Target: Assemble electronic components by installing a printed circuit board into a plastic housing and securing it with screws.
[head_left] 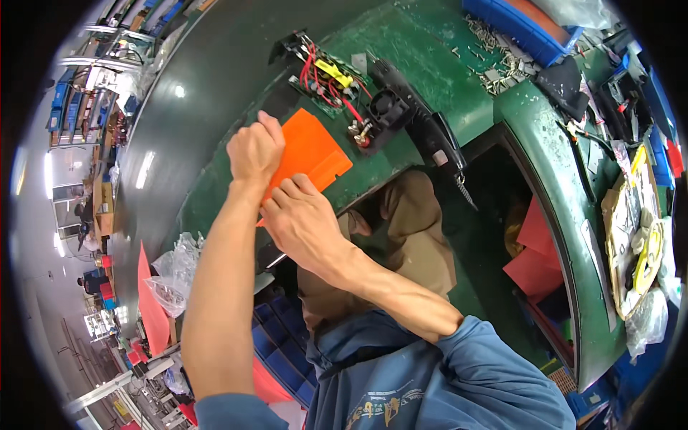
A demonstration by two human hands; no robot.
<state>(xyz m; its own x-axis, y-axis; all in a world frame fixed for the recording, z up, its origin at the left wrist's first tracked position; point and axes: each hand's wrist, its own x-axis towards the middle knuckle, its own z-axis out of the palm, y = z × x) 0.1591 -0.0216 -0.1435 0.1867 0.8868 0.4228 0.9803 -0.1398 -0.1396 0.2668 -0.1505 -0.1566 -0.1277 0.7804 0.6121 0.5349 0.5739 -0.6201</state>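
- The left hand [254, 150] is closed in a fist over the upper left edge of an orange sheet [309, 154], thumb side up, pinching that edge between curled fingers.
- The right hand [301, 218] is also curled, gripping the sheet's lower left corner from below; the two hands sit close together, one above the other, so the sheet is held along one side only and the rest stands free.
- Held this way, the sheet hangs in the air just above the green table [423, 79], its free end reaching toward an open electronic assembly. It looks as if the grip on one edge is meant to bend or crease the sheet, though no fold line can be made out.
- The sheet is thin, flat and stiff-looking, bright orange and plain, with straight edges and a stepped notch cut into its lower right side.
- Just beyond its far edge lies the circuit board [326, 82] with red wires and a yellow part, and beside that a small black fan [387, 109] in a black housing.
- More red-orange sheets [534, 254] lie stacked in the recess under the table on the right, likely the supply kept within reach.
- Loose screws [498, 61] are scattered near a blue bin [519, 29] at the far edge of the table.
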